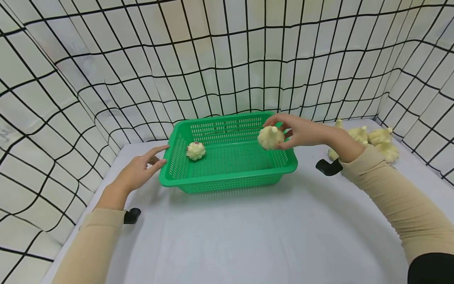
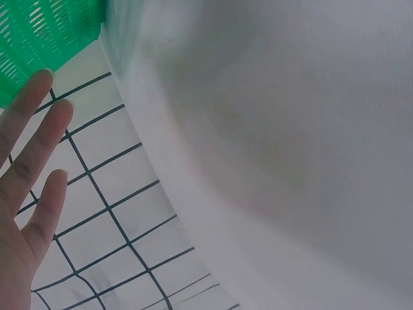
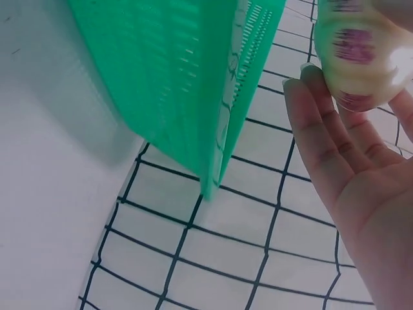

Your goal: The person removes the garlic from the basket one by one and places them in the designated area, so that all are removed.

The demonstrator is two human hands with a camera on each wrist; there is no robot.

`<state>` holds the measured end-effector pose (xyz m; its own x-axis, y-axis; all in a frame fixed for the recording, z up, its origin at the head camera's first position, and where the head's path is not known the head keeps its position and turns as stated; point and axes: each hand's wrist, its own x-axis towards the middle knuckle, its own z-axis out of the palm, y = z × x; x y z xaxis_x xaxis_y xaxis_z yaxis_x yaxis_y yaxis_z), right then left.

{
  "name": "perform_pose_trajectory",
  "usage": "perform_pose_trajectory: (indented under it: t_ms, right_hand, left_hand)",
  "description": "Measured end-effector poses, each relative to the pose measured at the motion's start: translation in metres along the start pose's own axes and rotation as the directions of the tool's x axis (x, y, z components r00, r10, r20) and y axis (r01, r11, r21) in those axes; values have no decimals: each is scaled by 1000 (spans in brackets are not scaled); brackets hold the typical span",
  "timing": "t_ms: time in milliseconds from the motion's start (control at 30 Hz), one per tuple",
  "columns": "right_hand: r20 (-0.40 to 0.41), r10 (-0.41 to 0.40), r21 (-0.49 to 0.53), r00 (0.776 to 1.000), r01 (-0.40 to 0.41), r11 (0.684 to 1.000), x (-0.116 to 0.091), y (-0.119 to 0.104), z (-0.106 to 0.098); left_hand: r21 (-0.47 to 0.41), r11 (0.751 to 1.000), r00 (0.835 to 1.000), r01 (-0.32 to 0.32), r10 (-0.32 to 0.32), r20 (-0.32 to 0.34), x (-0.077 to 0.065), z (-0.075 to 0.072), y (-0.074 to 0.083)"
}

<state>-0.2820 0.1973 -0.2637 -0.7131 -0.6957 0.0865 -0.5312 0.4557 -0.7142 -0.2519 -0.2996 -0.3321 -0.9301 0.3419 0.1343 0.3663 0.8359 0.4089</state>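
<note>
My right hand (image 1: 303,131) pinches a pale garlic bulb (image 1: 270,137) between thumb and fingers, above the right end of a green plastic basket (image 1: 227,176). Purple patches show on this bulb's underside in the right wrist view. Another garlic bulb (image 1: 196,150) sits inside the basket near its left wall. At the basket's left end is my left hand (image 1: 137,170), its fingertips at the rim and its fingers mostly straight. In the left wrist view, the extended fingers (image 2: 40,139) come up close to the green basket wall (image 2: 55,32).
Several more garlic bulbs (image 1: 387,151) lie in a group on the white table (image 1: 227,236) at the right, partly hidden behind my right forearm. Black-lined grid netting over white sheeting (image 1: 227,67) encloses the back and both sides.
</note>
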Motion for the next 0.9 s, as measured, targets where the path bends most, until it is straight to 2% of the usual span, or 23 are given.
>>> perform_pose_trajectory:
  t_ms: [367,667,833,900]
  right_hand:
    - [-49,5,40,999,-3,999,-37,8,-7]
    - [-107,94,15,990,-93,996,-76,20,-15]
    - [-140,143,-5,980,-145,989,-99,27,-19]
    - [-149,186,9,971,-186,982,-109,30,-21]
  left_hand:
    - [-4,1000,1000,-3,3,-5,0,0,0]
    - [0,1000,1000,-1,1,4,-1,-3,4]
    - [-5,1000,1000,3,-3,8,0,-2,4]
    - [-7,1000,1000,3,-2,8,0,-1,4]
